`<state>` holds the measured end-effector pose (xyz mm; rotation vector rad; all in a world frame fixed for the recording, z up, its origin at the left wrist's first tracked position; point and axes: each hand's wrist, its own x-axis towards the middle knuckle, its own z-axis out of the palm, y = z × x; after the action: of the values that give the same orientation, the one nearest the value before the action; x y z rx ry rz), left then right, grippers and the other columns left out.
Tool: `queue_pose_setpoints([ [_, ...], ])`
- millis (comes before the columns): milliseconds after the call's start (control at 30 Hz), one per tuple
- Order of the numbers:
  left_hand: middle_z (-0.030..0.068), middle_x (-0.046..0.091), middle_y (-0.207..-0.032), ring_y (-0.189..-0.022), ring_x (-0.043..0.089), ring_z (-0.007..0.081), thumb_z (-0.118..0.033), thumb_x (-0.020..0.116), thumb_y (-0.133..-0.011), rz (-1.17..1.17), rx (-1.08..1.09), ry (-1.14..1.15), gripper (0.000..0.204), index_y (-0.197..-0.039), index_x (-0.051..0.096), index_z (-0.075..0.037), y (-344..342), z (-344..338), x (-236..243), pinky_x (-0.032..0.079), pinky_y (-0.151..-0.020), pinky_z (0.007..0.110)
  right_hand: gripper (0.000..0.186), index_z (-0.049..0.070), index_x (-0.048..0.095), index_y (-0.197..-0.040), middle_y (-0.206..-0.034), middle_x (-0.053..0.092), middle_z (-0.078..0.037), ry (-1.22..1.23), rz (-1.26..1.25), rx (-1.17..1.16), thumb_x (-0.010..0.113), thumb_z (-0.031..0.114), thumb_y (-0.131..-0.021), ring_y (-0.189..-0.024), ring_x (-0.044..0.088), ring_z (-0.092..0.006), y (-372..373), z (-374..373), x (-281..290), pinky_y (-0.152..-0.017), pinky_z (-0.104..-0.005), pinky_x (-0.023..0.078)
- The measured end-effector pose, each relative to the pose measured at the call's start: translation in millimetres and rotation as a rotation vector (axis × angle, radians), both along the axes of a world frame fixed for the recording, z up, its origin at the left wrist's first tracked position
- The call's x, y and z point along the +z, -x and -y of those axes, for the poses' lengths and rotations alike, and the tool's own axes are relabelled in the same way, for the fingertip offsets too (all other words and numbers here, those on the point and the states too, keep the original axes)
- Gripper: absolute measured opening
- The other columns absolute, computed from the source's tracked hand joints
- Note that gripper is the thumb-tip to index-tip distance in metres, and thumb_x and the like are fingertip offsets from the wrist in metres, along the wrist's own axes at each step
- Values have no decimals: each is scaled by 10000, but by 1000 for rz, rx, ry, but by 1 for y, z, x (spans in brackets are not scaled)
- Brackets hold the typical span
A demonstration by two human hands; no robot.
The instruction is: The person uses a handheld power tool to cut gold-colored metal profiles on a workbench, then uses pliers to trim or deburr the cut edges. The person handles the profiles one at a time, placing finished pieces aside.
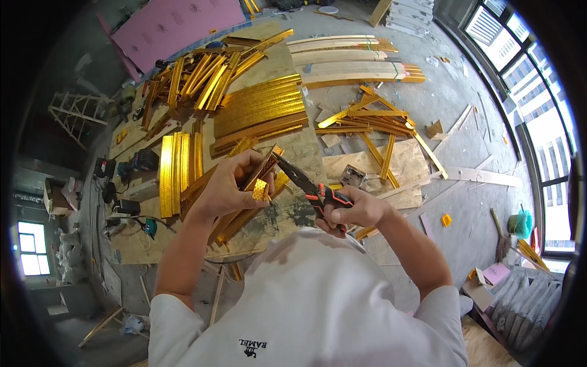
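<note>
A bare concrete floor (452, 104) filled the right and upper parts of the frame, with tall windows (538, 116) curving down the right edge and a pink board (177, 24) lying at the upper left. Across the centre-left ran a board worktop (299, 153), apparently serving as a bench so that stock could lie flat within arm's reach. On it, gold metal strips (260, 110) lay in ordered bundles, side by side and parallel, which looked like sorting by length; a second batch (177, 165) lay lengthwise at centre left. Pale timber planks (348, 58) were stacked at upper centre, and a loose tangle of gold offcuts (373, 122) lay on the floor to their lower right, seemingly discarded. A power tool (137, 162) rested at the bench's left edge. At the middle of the frame, the left hand (229, 186) was closed around a short gold strip piece (263, 174), raised off the bench and tilted toward the other hand, probably to steady it. The right hand (354, 211) gripped the red-and-black handles of long-nose pliers (309, 186), whose tips met the strip's upper end, probably to bend or nip it.
</note>
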<state>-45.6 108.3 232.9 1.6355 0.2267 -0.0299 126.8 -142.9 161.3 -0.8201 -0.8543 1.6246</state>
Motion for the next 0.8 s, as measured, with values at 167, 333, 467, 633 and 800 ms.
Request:
queue_pose_setpoints([
  [167,50,676,-1087,-1067,615,150,-391,786,-825,273,219,-322,575,-1220,602,-16,3,-30,12,492,-932,322,169,39,620,-901,-765,570,32,-11,442,-326,725,172,-900,-709,542,-82,11,-13,23,-632,-278,463],
  [333,142,621,-1205,-1079,626,233,-672,508,-921,45,508,-62,794,-1312,516,18,8,-90,10,500,-939,368,230,82,663,-917,-985,597,-122,-561,1193,-685,766,75,-711,-817,601,-297,21,-32,50,-695,-366,485],
  [467,268,554,-1278,-1102,639,312,-805,412,-863,-5,291,234,1055,-1437,332,77,-31,-93,4,554,-920,403,172,101,642,-867,-992,556,-75,-700,1739,-665,668,142,-702,-869,555,-266,30,-44,29,-734,-387,472],
  [633,21,531,-747,-597,506,115,-676,471,-937,-22,549,84,634,-1017,524,-49,-78,-93,-2,490,-588,293,152,70,644,-927,-1271,532,-145,-562,2007,-488,610,160,-809,-1169,508,-316,49,-38,-1,-1021,-474,393],
  [800,27,528,-793,-676,530,112,-586,466,-988,133,498,-143,504,-1018,536,-88,-69,-91,-12,482,-659,303,308,46,673,-1089,-1476,399,-170,-92,1977,-376,634,109,-791,-1371,367,-363,28,-11,-21,-1170,-540,238],
])
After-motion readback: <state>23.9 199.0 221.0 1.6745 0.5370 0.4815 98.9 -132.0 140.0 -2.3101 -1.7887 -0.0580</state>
